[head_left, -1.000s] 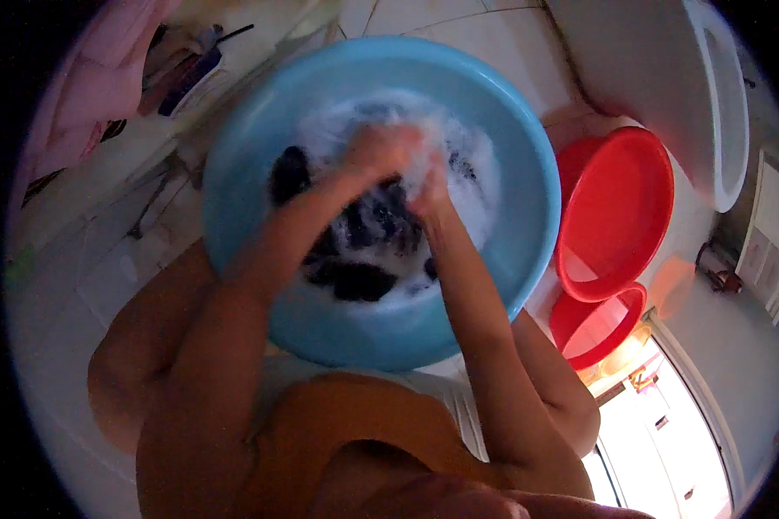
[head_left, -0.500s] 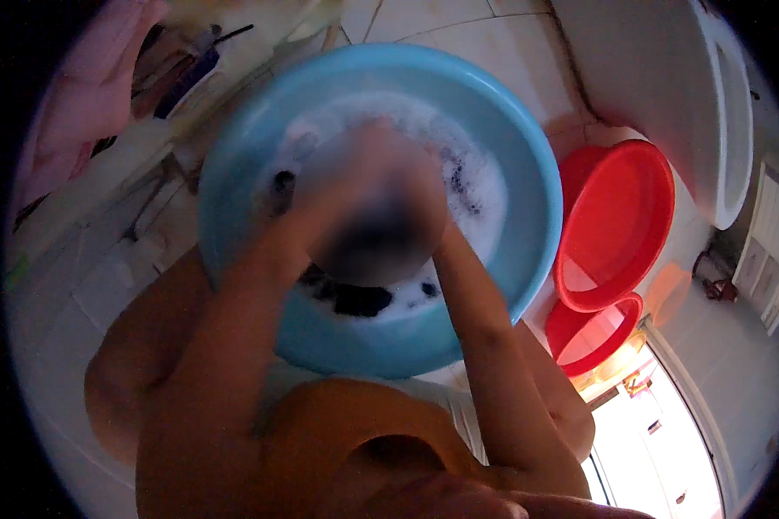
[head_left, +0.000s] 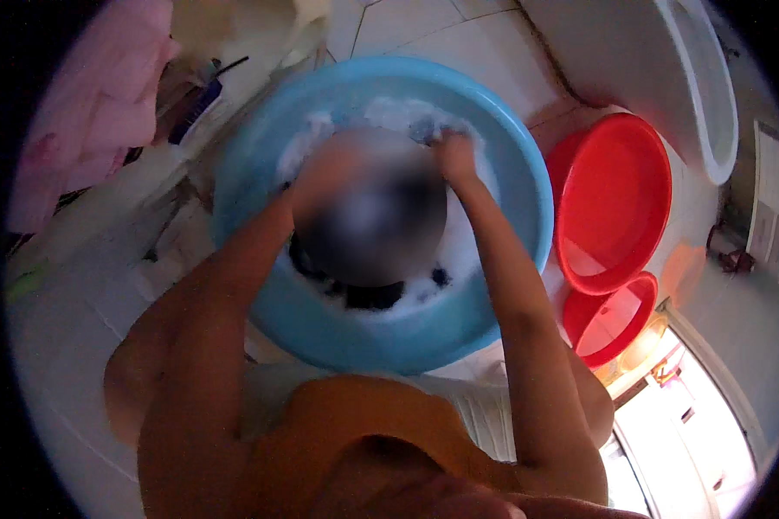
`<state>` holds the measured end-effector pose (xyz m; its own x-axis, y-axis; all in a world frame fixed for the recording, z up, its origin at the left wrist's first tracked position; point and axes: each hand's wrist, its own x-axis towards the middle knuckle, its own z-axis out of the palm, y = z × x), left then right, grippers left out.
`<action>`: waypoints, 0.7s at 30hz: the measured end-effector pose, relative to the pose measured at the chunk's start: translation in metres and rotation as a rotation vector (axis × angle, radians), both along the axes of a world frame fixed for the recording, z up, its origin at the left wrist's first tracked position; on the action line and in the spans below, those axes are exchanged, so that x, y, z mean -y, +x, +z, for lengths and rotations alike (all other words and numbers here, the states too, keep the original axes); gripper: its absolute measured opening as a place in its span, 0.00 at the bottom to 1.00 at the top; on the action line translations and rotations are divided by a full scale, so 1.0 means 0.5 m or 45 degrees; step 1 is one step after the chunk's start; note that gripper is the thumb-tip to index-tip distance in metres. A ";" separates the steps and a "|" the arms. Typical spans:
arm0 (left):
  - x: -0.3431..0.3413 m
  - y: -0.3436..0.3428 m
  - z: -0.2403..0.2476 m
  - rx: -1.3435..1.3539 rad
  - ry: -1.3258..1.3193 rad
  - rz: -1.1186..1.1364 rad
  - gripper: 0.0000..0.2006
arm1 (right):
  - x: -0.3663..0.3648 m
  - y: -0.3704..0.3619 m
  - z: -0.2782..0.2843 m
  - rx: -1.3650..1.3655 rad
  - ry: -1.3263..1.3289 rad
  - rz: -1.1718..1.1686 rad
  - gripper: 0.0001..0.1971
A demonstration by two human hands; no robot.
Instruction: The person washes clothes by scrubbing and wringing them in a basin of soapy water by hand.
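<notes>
A large light-blue basin (head_left: 538,203) in front of me holds water topped with white suds (head_left: 398,111). Dark cloth (head_left: 374,296) shows through the foam on its near side. My left hand (head_left: 333,164) is over the middle left of the basin, its fingers lost in a round blur. At the far right of the suds is my right hand (head_left: 455,157), its fingers curled closed at the foam. What they grip cannot be made out. The blur also hides most of what lies between my hands.
Two red basins, a larger one (head_left: 619,199) and a smaller one (head_left: 614,320), stand to the right. Beyond them is a big white tub (head_left: 705,121). Pink cloth (head_left: 104,112) hangs at the far left, near a dark-blue object (head_left: 196,112). A bright doorway (head_left: 684,441) is at lower right.
My hands, close together over the basin before, are now apart. The right one has moved right to the far suds, and the left one slightly left. The view has shifted a little.
</notes>
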<state>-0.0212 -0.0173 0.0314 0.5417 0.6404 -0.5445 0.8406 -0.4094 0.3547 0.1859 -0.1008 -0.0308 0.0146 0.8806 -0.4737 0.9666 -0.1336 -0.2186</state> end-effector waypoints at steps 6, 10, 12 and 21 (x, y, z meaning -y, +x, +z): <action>0.070 -0.054 0.029 -0.184 -0.245 0.021 0.37 | 0.070 -0.087 0.022 -0.281 -0.462 -0.698 0.16; 0.132 -0.132 -0.017 -0.223 -0.293 0.015 0.39 | 0.189 -0.128 -0.043 -0.305 -0.548 -0.544 0.16; 0.166 -0.168 -0.082 -0.265 -0.261 -0.101 0.42 | 0.241 -0.147 -0.073 -0.350 -0.616 -0.645 0.17; 0.269 -0.229 -0.087 -0.421 -0.372 -0.254 0.41 | 0.381 -0.272 -0.126 -0.383 -0.655 -0.430 0.16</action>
<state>-0.1356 -0.1518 -0.0122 0.4061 0.3367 -0.8495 0.8429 -0.4970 0.2060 0.0500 -0.2912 -0.0939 0.0516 0.5128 -0.8570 0.7609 -0.5760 -0.2988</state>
